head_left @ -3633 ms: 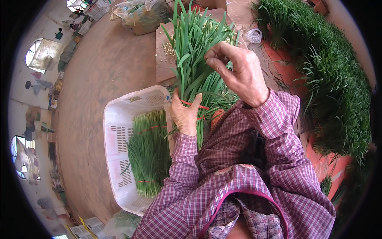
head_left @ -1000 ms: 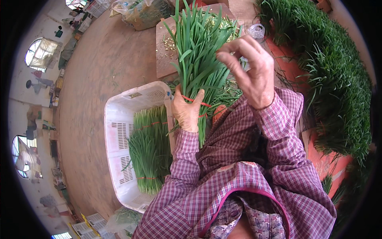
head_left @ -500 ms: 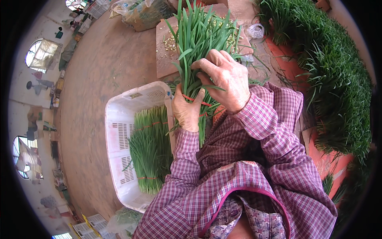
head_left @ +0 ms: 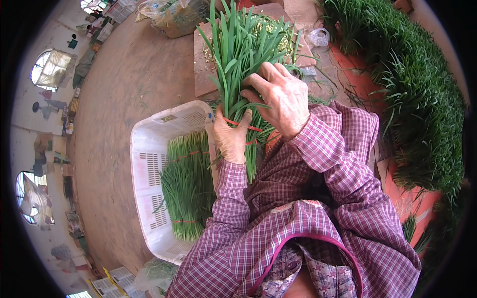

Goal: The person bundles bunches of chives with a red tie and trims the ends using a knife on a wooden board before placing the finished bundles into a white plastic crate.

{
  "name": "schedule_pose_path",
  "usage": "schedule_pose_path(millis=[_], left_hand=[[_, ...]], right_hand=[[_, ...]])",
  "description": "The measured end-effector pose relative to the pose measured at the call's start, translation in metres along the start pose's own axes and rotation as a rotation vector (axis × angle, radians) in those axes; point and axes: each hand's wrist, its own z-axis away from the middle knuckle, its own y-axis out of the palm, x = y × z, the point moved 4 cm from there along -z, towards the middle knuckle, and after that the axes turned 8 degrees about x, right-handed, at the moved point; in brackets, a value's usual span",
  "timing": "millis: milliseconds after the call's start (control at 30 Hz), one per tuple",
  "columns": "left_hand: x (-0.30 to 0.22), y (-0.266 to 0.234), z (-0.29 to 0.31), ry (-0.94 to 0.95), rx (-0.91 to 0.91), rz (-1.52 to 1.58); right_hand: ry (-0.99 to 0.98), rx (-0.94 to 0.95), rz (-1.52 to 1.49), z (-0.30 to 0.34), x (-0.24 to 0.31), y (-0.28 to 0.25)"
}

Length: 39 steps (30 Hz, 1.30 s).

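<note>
A thick bunch of garlic chives (head_left: 238, 54) stands leafy end away from me, with a red band (head_left: 242, 123) around its lower part. My left hand (head_left: 230, 134) is wrapped round the bunch at that band, thumb on top. My right hand (head_left: 281, 99) lies over the right side of the leaves, fingers bent into a pinch on some chive leaves; its fingertips are partly hidden among them. Just left of my left forearm is a white plastic crate (head_left: 147, 186) with banded chive bunches (head_left: 186, 191) inside.
Beyond the bunch lies a reddish board (head_left: 204, 82) strewn with pale trimmings (head_left: 283, 42). A long heap of loose chives (head_left: 412, 99) lines the right side on orange sheeting (head_left: 355, 74). A plastic bag (head_left: 318, 37) lies past the board; a stuffed sack (head_left: 180, 19) sits far left.
My left hand and the bunch have shifted slightly left. The right hand keeps its pinch in the leaves, almost in the same place.
</note>
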Motion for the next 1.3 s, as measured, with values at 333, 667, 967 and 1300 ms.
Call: schedule_pose_path(millis=[333,667,967,1300], left_hand=[[-0.006,0.0,0.002,0.025,-0.002,-0.115],[0.003,0.0,0.001,0.021,0.025,-0.001],[0.008,-0.004,0.001,0.002,0.029,0.02],[0.012,-0.004,0.004,-0.019,0.068,0.198]], right_hand=[[0.002,0.066,-0.12,-0.006,0.0,0.012],[0.084,0.207,-0.339,-0.003,-0.011,0.016],[0.047,0.213,-0.278,0.0,-0.01,0.028],[0.094,0.198,-0.288,0.001,-0.004,0.029]])
